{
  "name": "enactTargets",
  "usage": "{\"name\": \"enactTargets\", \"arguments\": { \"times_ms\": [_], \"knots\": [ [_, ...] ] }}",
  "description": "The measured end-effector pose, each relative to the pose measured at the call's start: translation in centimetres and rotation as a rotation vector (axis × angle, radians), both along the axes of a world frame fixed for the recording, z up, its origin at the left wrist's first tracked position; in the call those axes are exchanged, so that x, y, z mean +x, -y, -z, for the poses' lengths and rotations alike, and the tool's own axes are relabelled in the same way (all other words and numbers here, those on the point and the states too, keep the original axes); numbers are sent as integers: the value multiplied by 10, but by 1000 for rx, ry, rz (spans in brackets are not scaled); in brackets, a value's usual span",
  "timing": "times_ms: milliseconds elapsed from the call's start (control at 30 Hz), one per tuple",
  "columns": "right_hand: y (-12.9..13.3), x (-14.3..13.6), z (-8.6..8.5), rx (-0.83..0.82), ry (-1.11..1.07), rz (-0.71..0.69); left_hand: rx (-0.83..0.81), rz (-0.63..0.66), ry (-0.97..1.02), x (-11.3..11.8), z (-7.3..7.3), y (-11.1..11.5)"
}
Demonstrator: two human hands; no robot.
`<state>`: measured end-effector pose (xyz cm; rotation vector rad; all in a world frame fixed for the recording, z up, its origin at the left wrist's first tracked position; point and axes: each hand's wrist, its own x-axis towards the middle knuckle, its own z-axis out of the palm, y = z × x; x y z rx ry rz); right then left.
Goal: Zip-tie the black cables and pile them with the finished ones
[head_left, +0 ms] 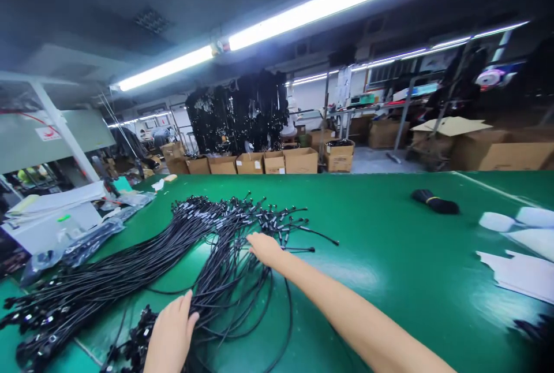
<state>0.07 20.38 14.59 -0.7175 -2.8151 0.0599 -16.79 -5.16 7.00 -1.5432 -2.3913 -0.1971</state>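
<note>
A loose bundle of black cables (225, 272) with small end connectors and pale labels fans out on the green table in front of me. My right hand (265, 249) reaches across from the right, fingers closed on cables near their labelled ends; its fingertips are partly hidden. At the lower left, my left hand (171, 329) is beside the same bundle, thumb apart from the fingers, with nothing visible in it. Further left lies a thicker, neater bundle of black cables (142, 257), its labelled ends pointing away from me. Dark connectors (141, 332) sit just left of my left hand.
On the green table (367, 223) lie a banded black bundle (435, 202), white rolls (497, 222) and white sheets (519, 275) at right. Papers (60, 202) and plastic bags (95, 240) lie at left. Cardboard boxes (300, 160) line up beyond the far edge.
</note>
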Motion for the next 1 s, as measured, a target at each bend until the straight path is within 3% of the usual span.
{"name": "enactTargets", "arguments": {
  "times_ms": [67,167,300,433,567,700,767,867,1000],
  "knots": [
    [-11,-9,-9,61,33,-16,-67,21,10,-11,11,7],
    [-13,-1,-27,199,8,-39,-40,84,43,-12,20,16],
    [2,14,-54,367,-17,-126,69,60,172,1,0,5],
    [14,7,-76,451,9,-179,23,106,452,-5,-18,-33],
    [-2,1,-106,497,3,-83,-100,203,569,-29,-19,-54],
    [-32,19,-142,494,-81,95,-42,183,594,-46,-21,-40],
    [-35,30,-157,486,-167,141,30,157,624,-48,-22,-32],
    [-14,36,-177,461,-313,137,176,142,705,-38,-28,-38],
    [36,31,-208,429,-441,69,280,321,833,-10,-48,-74]
  ]
}}
